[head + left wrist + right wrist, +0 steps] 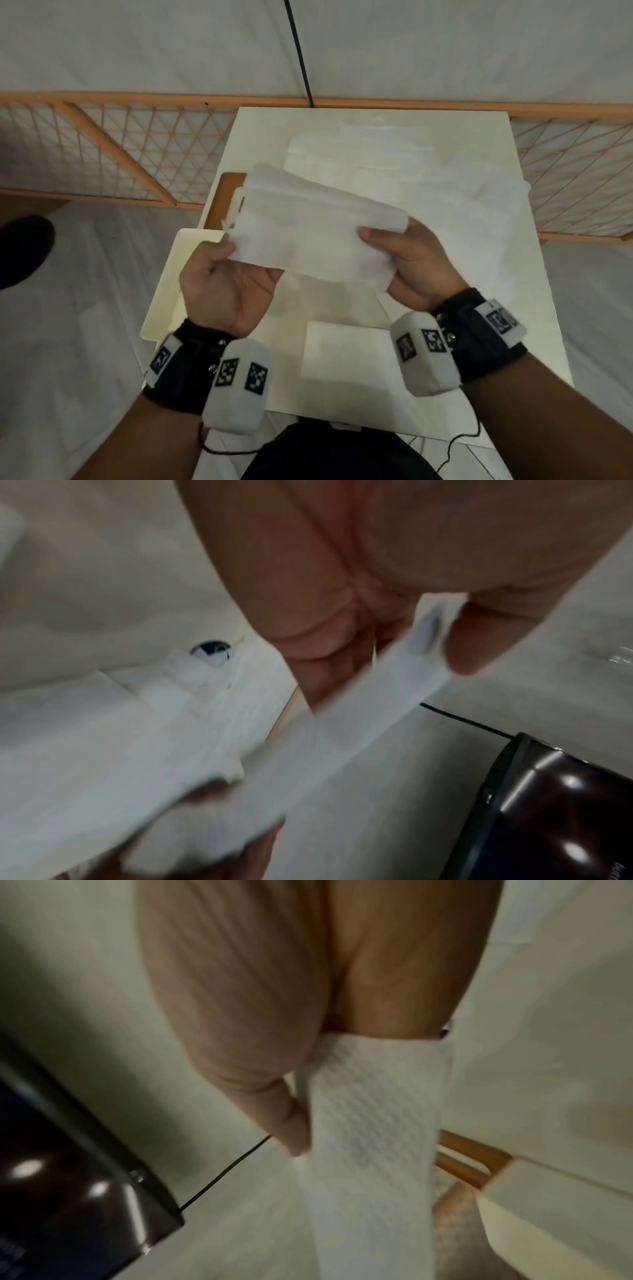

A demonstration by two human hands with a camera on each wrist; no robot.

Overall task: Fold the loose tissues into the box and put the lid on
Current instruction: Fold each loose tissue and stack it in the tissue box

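A stack of folded white tissues point(315, 233) is held flat in the air above the cream table point(513, 308). My left hand point(253, 260) pinches its left end, thumb on top and fingers under it. My right hand point(387, 233) grips the right end the same way. The left wrist view shows the tissue edge point(377, 696) between thumb and fingers of the left hand point(411, 647). In the right wrist view the embossed tissue point(369, 1123) hangs from the right hand point(318, 1096). More loose tissues point(359, 147) lie spread at the table's back. I cannot make out a box or lid for certain.
One flat white sheet point(342, 353) lies near the table's front edge. An orange-brown wooden piece point(224, 195) and a cream rounded panel point(164, 301) sit off the table's left side. A wooden lattice rail point(120, 150) runs behind. A dark glossy device point(548, 818) shows in both wrist views.
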